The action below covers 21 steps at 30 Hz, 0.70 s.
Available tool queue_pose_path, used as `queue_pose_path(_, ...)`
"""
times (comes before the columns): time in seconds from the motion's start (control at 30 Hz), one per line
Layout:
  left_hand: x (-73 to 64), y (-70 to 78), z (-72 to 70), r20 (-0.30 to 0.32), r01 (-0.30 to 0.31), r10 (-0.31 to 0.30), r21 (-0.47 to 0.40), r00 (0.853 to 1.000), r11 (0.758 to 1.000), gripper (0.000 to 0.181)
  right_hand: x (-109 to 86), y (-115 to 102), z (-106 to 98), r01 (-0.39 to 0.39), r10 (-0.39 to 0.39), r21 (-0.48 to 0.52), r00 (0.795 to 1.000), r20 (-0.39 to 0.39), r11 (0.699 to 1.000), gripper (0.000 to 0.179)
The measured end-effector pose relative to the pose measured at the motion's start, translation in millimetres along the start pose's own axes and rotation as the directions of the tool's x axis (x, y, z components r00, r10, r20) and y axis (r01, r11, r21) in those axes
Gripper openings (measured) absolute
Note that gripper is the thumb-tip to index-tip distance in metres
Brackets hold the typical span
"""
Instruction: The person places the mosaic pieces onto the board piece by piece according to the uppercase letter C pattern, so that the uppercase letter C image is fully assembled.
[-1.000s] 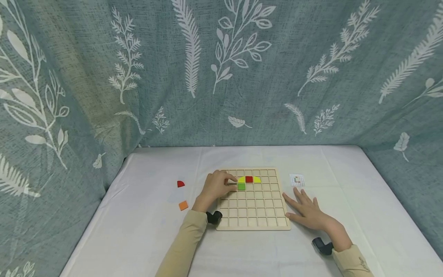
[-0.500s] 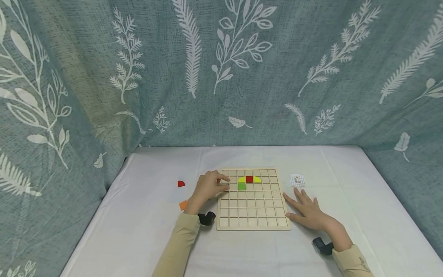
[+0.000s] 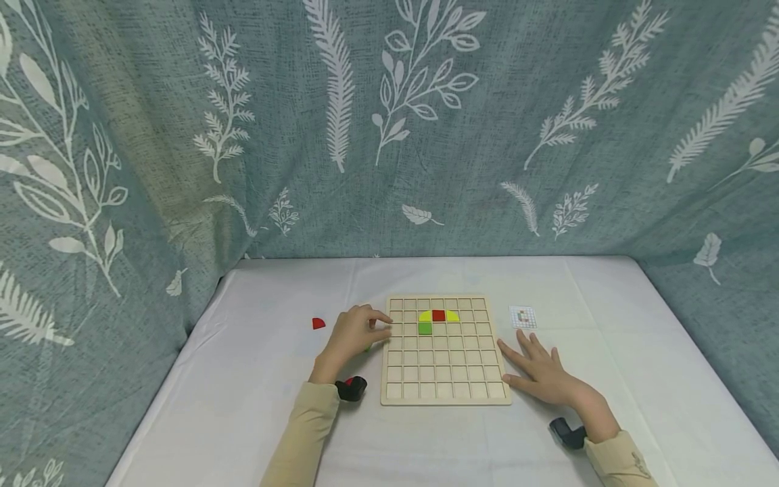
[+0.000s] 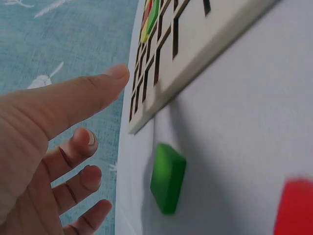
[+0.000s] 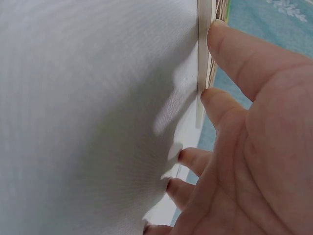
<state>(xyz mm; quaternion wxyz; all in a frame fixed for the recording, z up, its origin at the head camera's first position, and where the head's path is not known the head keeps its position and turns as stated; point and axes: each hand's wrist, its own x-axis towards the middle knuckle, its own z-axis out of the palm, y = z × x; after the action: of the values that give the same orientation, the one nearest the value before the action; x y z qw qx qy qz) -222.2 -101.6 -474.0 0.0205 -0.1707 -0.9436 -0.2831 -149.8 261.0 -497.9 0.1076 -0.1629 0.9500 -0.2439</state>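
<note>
My left hand [image 3: 353, 335] hovers just off the board's left edge, thumb and forefinger apart with nothing between them. In the left wrist view a green block [image 4: 166, 178] lies on the cloth below that hand, with part of a red piece [image 4: 296, 210] nearby. The wooden grid board [image 3: 452, 375] carries a red square [image 3: 438, 315] between two yellow quarter-round pieces [image 3: 425, 316], with a green square [image 3: 425, 328] under the left one. My right hand [image 3: 541, 372] lies with fingers spread; its thumb and forefinger touch the board's right edge.
A red quarter-round piece [image 3: 318, 323] lies left of my left hand. A small pattern card [image 3: 523, 316] sits beyond my right fingertips. White cloth [image 3: 243, 406] covers the table, and a leaf-patterned curtain [image 3: 365, 223] stands behind it.
My left hand has drawn back leftward from beside the green square to off the board, now covering the orange piece. The right hand and the pieces on the board have stayed put.
</note>
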Motion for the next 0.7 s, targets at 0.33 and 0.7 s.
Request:
queue_pose_path(0.33,-11.7,-13.9,-11.1,0.021,0.047,-0.047,0.007,0.999,0.999,0.023,0.6,0,0,-0.001,0.001,0.004,1.0,-0.002,1.0,0.066)
queue_pose_path(0.7,-22.0,-29.2,-19.1,0.042,0.077,-0.077,-0.015,0.996,0.997,0.028,0.4,0,0,-0.006,0.006,-0.002,1.0,0.002,1.0,0.066)
